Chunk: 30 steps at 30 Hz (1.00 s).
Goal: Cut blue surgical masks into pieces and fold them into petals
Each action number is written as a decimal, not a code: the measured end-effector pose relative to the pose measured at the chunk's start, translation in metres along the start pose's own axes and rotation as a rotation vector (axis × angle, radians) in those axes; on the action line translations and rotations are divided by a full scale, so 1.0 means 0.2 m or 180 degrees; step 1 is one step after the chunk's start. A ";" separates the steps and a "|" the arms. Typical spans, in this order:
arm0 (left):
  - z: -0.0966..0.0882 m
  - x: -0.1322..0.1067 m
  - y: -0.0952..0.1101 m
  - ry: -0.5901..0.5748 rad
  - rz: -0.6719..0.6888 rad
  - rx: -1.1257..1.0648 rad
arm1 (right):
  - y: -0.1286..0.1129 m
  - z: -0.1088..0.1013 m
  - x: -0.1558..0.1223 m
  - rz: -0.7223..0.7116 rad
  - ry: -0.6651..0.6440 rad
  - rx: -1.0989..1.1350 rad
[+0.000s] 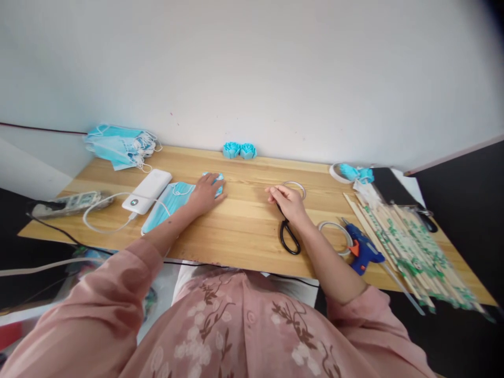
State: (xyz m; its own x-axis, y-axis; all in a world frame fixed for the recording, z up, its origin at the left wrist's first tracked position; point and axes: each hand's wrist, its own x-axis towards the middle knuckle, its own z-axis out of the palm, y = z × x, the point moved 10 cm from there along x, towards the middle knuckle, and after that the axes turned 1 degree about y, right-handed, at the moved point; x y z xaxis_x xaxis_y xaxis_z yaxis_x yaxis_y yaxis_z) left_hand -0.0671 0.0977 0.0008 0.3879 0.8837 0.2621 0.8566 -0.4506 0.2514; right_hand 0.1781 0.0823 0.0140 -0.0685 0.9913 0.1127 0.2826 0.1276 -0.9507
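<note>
My left hand lies palm down with its fingers spread over a small light-blue piece, mostly hidden under the fingers. Beneath that wrist is a flat blue face mask with white ear loops. My right hand is closed in a pinch above the table; whatever its fingers hold, if anything, cannot be made out. Just below it show the black handles of a pair of scissors, their blades hidden by the hand. A pale ring, perhaps a roll of tape, sits behind the right hand.
Two blue fabric flowers stand by the wall. A mask pile, white power bank and power strip lie left. Rightward are a tape roll, blue glue gun, wrapped chopsticks and black pouch.
</note>
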 end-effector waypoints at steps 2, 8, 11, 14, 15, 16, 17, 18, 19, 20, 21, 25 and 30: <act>0.00 -0.03 0.06 0.0006 0.0170 -0.0027 | -0.01 0.01 0.00 0.0006 -0.0018 0.0002; -0.02 -0.21 0.23 -0.0147 0.0545 -0.0078 | -0.03 0.01 -0.01 -0.0069 -0.0073 -0.0026; -0.04 -0.31 0.24 -0.0158 0.0585 -0.0087 | -0.03 0.02 -0.01 -0.0063 -0.0131 -0.0019; -0.06 -0.38 0.21 -0.0165 0.0566 -0.0015 | -0.02 0.03 -0.01 -0.0043 -0.0171 -0.0021; -0.07 -0.39 0.20 -0.0187 0.0557 0.0037 | -0.01 0.03 -0.01 -0.0038 -0.0175 -0.0034; -0.07 -0.41 0.19 -0.0212 0.0544 0.0088 | -0.01 0.03 -0.01 -0.0035 -0.0177 -0.0053; -0.08 -0.42 0.19 -0.0232 0.0533 0.0131 | -0.01 0.03 -0.01 -0.0035 -0.0184 -0.0075; -0.09 -0.42 0.19 -0.0232 0.0514 0.0163 | 0.00 0.03 -0.01 -0.0032 -0.0189 -0.0097; -0.11 -0.43 0.19 -0.0205 0.0490 0.0173 | 0.01 0.03 -0.01 -0.0026 -0.0188 -0.0121; -0.13 -0.45 0.21 -0.0157 0.0477 0.0147 | 0.01 0.03 -0.01 -0.0017 -0.0183 -0.0150; -0.17 -0.47 0.24 -0.0073 0.0451 0.0080 | 0.02 0.03 0.00 -0.0009 -0.0172 -0.0175; -0.27 -0.65 0.43 -0.0082 0.0545 -0.1172 | 0.02 -0.01 0.00 -0.0042 -0.0039 -0.0125; -0.07 -0.95 0.51 -0.1556 -0.0441 -0.3040 | 0.03 -0.04 0.01 -0.0024 0.0124 0.0018</act>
State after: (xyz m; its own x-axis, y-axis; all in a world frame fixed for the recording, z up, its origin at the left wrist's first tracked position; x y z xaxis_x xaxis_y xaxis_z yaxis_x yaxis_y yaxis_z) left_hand -0.0579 -0.1174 -0.0099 0.5828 0.7943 -0.1713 0.3664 -0.0687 0.9279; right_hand 0.1874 0.0856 0.0117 -0.0333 0.9908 0.1310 0.2769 0.1350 -0.9514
